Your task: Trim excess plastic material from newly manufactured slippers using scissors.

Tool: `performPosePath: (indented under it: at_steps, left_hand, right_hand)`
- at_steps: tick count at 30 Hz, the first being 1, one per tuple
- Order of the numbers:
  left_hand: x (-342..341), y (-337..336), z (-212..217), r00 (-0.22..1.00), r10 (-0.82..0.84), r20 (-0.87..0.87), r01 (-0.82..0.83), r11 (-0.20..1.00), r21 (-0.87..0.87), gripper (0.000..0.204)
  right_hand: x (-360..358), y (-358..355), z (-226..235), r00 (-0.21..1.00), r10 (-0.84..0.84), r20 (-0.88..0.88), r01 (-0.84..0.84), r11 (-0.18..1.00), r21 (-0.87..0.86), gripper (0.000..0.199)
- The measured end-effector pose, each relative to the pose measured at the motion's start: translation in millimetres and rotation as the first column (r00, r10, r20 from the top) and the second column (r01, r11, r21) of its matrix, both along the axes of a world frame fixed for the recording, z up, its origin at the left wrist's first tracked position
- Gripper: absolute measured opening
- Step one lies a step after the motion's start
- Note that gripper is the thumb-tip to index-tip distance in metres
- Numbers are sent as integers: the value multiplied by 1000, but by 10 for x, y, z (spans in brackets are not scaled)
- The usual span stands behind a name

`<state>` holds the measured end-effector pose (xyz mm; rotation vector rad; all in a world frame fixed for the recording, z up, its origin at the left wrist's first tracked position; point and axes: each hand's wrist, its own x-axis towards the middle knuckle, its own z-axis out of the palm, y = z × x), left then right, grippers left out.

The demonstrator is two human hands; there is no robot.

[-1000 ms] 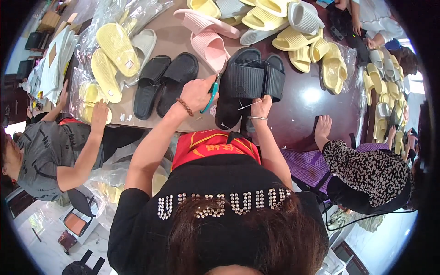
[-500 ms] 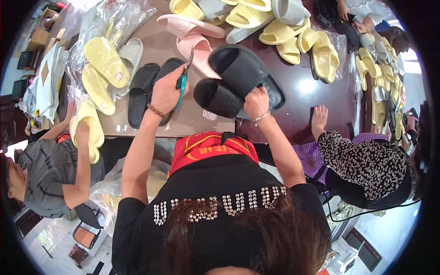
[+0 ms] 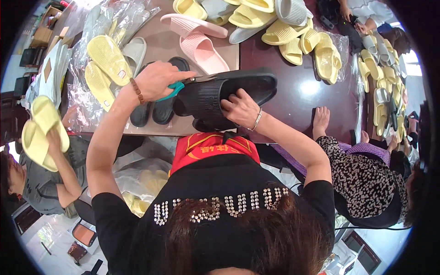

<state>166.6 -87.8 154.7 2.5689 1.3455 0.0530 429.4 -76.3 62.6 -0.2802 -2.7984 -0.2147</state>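
While the right hand (image 3: 240, 109) was curled into one, black slippers (image 3: 204, 98): a pair, held up over the table's near edge, just in front of the red apron (image 3: 211, 153). Matte black all over. Wide strap with fine parallel ribs. Upper one tilted on its side, strap toward the left hand (image 3: 156, 81), bare footbed pointing off to the right, smooth rim along the top. Lower one mostly hidden, only a dark part visible underneath.
Right hand: fingers bent, gripping the upper slipper at the strap opening. Silver bangle (image 3: 257, 119) on the wrist.
Left hand: closed round the scissors (image 3: 174, 90), index finger stretched along toward the blades. Brown beads (image 3: 136, 90) on the wrist.
Scissors: teal handles, metal blades lying along the slipper's top rim. Couldn't tell if they touched it, or if the blades were apart.
Second black pair (image 3: 162, 110): on the tan sheet (image 3: 224, 50), partly behind the left hand and scissors.
Pink slippers (image 3: 201, 48): beyond the black ones, one overlapping the other.
Yellow slippers (image 3: 110, 59): left side, in clear plastic, beside a grey slipper (image 3: 134, 52).
Table (image 3: 298, 112): glossy dark red, yellow and grey pile (image 3: 279, 32) at the far side.
Co-worker's hand, left (image 3: 54, 141): holding a yellow pair (image 3: 39, 144).
Co-worker's hand, right (image 3: 321, 120): spread flat on the table.
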Motion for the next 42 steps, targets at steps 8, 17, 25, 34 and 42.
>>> performPosePath:
  at_steps: [8, 17, 25, 34, 42]
  left_hand:
    - [202, 100, 201, 994, -53, -99, 54, 998, 14, 43]
    - [305, 198, 172, 972, -116, -206, 172, 944, 281, 39]
    - [366, 206, 31, 974, -33, -224, 131, 889, 439, 47]
    - [577, 413, 38, 995, -89, -35, 95, 892, 443, 33]
    - [509, 442, 124, 988, -85, 130, 39, 946, 322, 38]
  right_hand:
    - [-157, -33, 6, 998, 54, -15, -54, 999, 6, 9]
    - [-246, -41, 13, 999, 43, 14, -44, 999, 14, 11]
    - [-256, 47, 18, 998, 43, 39, -43, 999, 1, 9]
    - [-313, 39, -206, 987, 70, 148, -87, 989, 116, 7]
    - [-357, 74, -293, 997, -11, -74, 17, 997, 78, 6]
